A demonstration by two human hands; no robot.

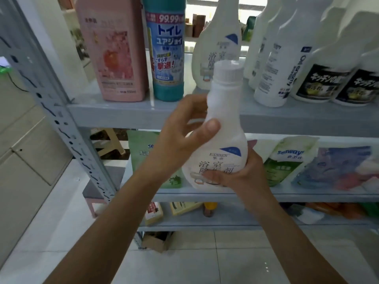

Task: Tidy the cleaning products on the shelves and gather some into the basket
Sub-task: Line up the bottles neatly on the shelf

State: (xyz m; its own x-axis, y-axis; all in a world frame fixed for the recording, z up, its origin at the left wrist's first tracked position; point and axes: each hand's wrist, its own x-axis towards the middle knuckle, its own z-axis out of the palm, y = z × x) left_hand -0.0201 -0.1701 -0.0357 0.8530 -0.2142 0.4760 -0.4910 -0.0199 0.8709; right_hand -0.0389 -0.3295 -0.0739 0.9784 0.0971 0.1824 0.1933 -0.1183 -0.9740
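Observation:
I hold a white cleaner bottle point(224, 124) with a white screw cap upright in front of the grey shelf unit point(123, 114). My left hand point(184, 132) grips its neck, thumb across the front. My right hand point(238, 173) wraps around its wide lower body from the right. On the upper shelf stand a pink bottle point(114, 48), a teal toilet-cleaner bottle point(167, 50), a matching white bottle point(215, 46) and several white spray-type bottles point(287, 58). No basket is in view.
The middle shelf holds green refill pouches point(287, 158) and a blue-patterned pouch point(336, 167). Lower shelves carry yellow packs point(153, 212) and orange items. A small cardboard box point(155, 240) sits on the tiled floor. A perforated shelf post point(61, 124) rises at left beside beige cabinets.

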